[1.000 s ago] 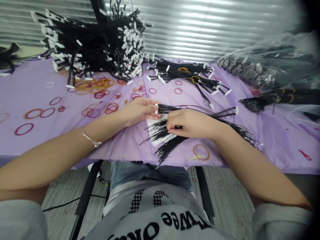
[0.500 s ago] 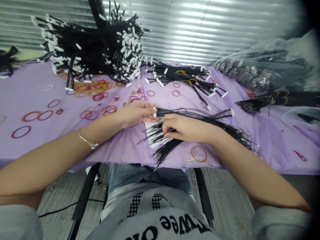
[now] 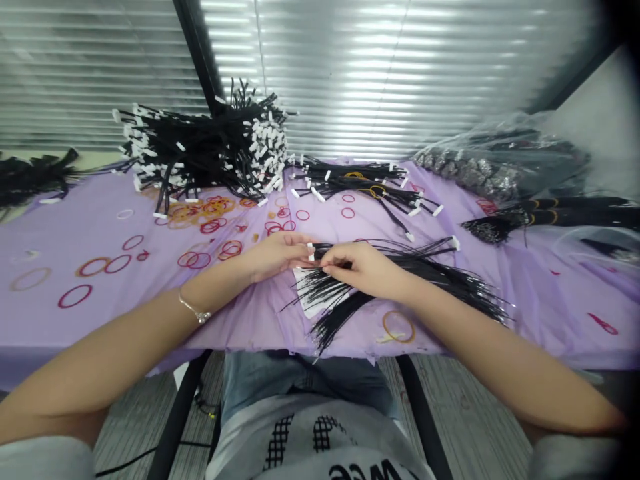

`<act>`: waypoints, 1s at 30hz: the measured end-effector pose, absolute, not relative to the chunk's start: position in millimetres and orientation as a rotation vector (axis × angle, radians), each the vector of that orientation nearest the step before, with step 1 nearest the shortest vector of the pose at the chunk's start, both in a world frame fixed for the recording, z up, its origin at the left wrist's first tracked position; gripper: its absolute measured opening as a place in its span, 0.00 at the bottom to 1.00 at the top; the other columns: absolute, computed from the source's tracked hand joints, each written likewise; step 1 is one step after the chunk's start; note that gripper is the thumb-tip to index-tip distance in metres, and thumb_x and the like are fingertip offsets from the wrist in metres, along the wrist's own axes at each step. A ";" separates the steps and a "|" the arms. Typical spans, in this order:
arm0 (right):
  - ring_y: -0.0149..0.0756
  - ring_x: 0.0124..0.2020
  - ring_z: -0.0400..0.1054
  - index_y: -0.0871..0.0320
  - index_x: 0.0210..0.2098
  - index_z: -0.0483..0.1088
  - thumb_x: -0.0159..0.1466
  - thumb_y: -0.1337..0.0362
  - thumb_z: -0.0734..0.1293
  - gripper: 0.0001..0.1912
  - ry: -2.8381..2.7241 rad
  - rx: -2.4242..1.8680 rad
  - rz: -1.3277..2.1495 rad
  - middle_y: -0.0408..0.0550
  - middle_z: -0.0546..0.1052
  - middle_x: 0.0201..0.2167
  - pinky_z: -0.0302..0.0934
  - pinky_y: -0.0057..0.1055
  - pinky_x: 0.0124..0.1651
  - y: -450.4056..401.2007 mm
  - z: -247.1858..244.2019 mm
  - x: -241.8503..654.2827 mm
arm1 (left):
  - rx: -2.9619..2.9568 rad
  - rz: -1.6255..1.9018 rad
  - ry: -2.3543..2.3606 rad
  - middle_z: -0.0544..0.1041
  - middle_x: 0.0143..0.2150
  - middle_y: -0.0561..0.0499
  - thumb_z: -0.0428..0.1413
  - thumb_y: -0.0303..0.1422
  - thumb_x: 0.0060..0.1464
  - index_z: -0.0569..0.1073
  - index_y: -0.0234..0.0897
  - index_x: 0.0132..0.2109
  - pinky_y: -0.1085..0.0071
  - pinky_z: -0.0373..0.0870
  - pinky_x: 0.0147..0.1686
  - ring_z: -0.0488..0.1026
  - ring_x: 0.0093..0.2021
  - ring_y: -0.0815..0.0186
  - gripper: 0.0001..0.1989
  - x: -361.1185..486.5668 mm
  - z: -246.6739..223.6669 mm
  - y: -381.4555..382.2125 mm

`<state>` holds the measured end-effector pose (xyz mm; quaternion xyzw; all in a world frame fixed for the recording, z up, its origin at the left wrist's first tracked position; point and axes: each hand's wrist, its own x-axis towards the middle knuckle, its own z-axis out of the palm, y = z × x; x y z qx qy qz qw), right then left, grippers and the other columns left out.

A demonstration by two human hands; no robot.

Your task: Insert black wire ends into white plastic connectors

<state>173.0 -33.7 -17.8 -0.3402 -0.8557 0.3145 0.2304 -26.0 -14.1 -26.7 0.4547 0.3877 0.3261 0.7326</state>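
Black wires (image 3: 425, 267) fan in a loose bundle across the purple tablecloth (image 3: 60, 333), their long axis running from my hands rightward and slightly near. My right hand (image 3: 363, 267) lies closer along that bundle, its fingers pinched together on the strands. My left hand (image 3: 280, 257) meets a white end tag (image 3: 311, 252), fingertips together, but I cannot tell whether they clamp it.

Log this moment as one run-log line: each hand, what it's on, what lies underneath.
left hand: pinches white-tipped end of black wires | right hand: pinches black wires | beneath: white sheet on lilac cloth
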 end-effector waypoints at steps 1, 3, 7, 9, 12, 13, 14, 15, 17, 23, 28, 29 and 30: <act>0.29 0.31 0.67 0.61 0.32 0.71 0.60 0.69 0.62 0.06 -2.316 -0.945 0.842 0.45 0.75 0.29 0.59 0.27 0.36 -34.6 -17.2 172.5 | 1.002 0.726 0.863 0.79 0.30 0.45 0.56 0.19 0.51 0.75 0.26 0.43 0.73 0.74 0.37 0.77 0.31 0.68 0.11 -25.7 -26.4 -14.4; 0.30 0.32 0.67 0.60 0.30 0.70 0.58 0.70 0.62 0.05 -2.250 -0.973 0.817 0.45 0.75 0.30 0.58 0.26 0.36 -36.8 -15.1 171.5 | 0.989 0.760 0.894 0.79 0.31 0.45 0.55 0.19 0.51 0.75 0.26 0.43 0.73 0.74 0.36 0.77 0.30 0.69 0.10 -24.9 -25.6 -15.1; 0.28 0.28 0.64 0.60 0.30 0.70 0.57 0.68 0.63 0.04 -2.126 -0.996 0.973 0.42 0.72 0.26 0.56 0.26 0.32 -38.0 -12.5 171.4 | 0.943 0.806 0.924 0.77 0.29 0.48 0.55 0.17 0.51 0.75 0.27 0.35 0.73 0.74 0.36 0.76 0.28 0.70 0.06 -23.5 -23.1 -17.8; 0.26 0.24 0.61 0.60 0.29 0.69 0.57 0.66 0.63 0.05 -2.053 -1.017 1.094 0.40 0.69 0.22 0.54 0.26 0.29 -35.2 -13.7 172.8 | 0.931 0.808 0.924 0.77 0.28 0.49 0.55 0.15 0.49 0.75 0.26 0.33 0.74 0.74 0.37 0.76 0.28 0.71 0.07 -22.7 -21.3 -20.0; 0.25 0.21 0.57 0.61 0.27 0.70 0.54 0.65 0.63 0.05 -1.991 -1.110 1.117 0.39 0.66 0.19 0.50 0.25 0.26 -28.2 -16.5 176.7 | 0.926 0.820 0.925 0.78 0.29 0.48 0.56 0.14 0.48 0.76 0.26 0.33 0.75 0.74 0.39 0.76 0.29 0.71 0.08 -22.7 -20.0 -22.5; 0.24 0.21 0.57 0.61 0.26 0.70 0.53 0.65 0.64 0.05 -1.989 -1.148 1.093 0.39 0.67 0.19 0.50 0.25 0.26 -26.0 -17.2 178.1 | 0.928 0.818 0.912 0.78 0.29 0.48 0.56 0.14 0.48 0.76 0.26 0.33 0.75 0.74 0.40 0.77 0.30 0.71 0.07 -23.3 -20.2 -22.6; 0.25 0.21 0.57 0.62 0.26 0.70 0.53 0.66 0.64 0.05 -1.990 -1.181 1.072 0.40 0.67 0.19 0.50 0.25 0.26 -24.0 -17.5 179.5 | 0.929 0.808 0.890 0.79 0.30 0.47 0.56 0.15 0.49 0.76 0.26 0.32 0.74 0.74 0.41 0.77 0.31 0.70 0.07 -24.2 -20.7 -22.1; 0.25 0.21 0.58 0.62 0.25 0.70 0.52 0.66 0.64 0.05 -1.990 -1.209 1.058 0.40 0.68 0.19 0.51 0.25 0.26 -22.6 -17.5 180.6 | 0.928 0.793 0.863 0.79 0.30 0.47 0.56 0.15 0.49 0.77 0.26 0.32 0.74 0.74 0.41 0.78 0.32 0.69 0.06 -25.5 -21.6 -21.2; 0.25 0.21 0.58 0.62 0.24 0.70 0.51 0.67 0.64 0.05 -2.000 -1.247 1.040 0.41 0.68 0.19 0.52 0.25 0.25 -21.4 -16.4 181.8 | 0.922 0.765 0.812 0.79 0.30 0.46 0.56 0.15 0.49 0.77 0.26 0.33 0.73 0.75 0.42 0.78 0.33 0.68 0.07 -28.6 -23.6 -18.2; 0.25 0.20 0.58 0.61 0.23 0.70 0.50 0.69 0.64 0.03 -2.055 -1.269 1.022 0.41 0.68 0.18 0.52 0.24 0.23 -24.1 -9.5 182.0 | 0.883 0.669 0.833 0.80 0.33 0.45 0.57 0.15 0.48 0.78 0.28 0.39 0.73 0.76 0.37 0.78 0.32 0.66 0.10 -35.9 -25.7 -10.5; 0.25 0.20 0.59 0.60 0.22 0.70 0.51 0.71 0.64 0.04 -2.083 -1.280 0.970 0.41 0.69 0.17 0.52 0.24 0.23 -25.1 -6.9 183.1 | 0.926 0.620 0.837 0.80 0.30 0.47 0.59 0.17 0.47 0.78 0.28 0.39 0.72 0.76 0.38 0.78 0.31 0.67 0.11 -36.7 -25.5 -10.4; 0.25 0.20 0.58 0.60 0.21 0.70 0.51 0.71 0.64 0.04 -2.091 -1.277 0.959 0.41 0.69 0.17 0.52 0.24 0.23 -25.4 -6.7 183.0 | 0.934 0.618 0.834 0.80 0.29 0.48 0.59 0.17 0.47 0.78 0.29 0.39 0.72 0.76 0.38 0.78 0.30 0.68 0.11 -36.6 -25.6 -10.6; 0.25 0.19 0.58 0.60 0.21 0.70 0.51 0.72 0.64 0.04 -2.099 -1.275 0.949 0.40 0.69 0.17 0.52 0.24 0.23 -25.8 -6.6 182.8 | 0.941 0.617 0.836 0.80 0.29 0.48 0.59 0.17 0.47 0.78 0.29 0.39 0.73 0.76 0.38 0.78 0.30 0.68 0.10 -36.4 -25.6 -10.8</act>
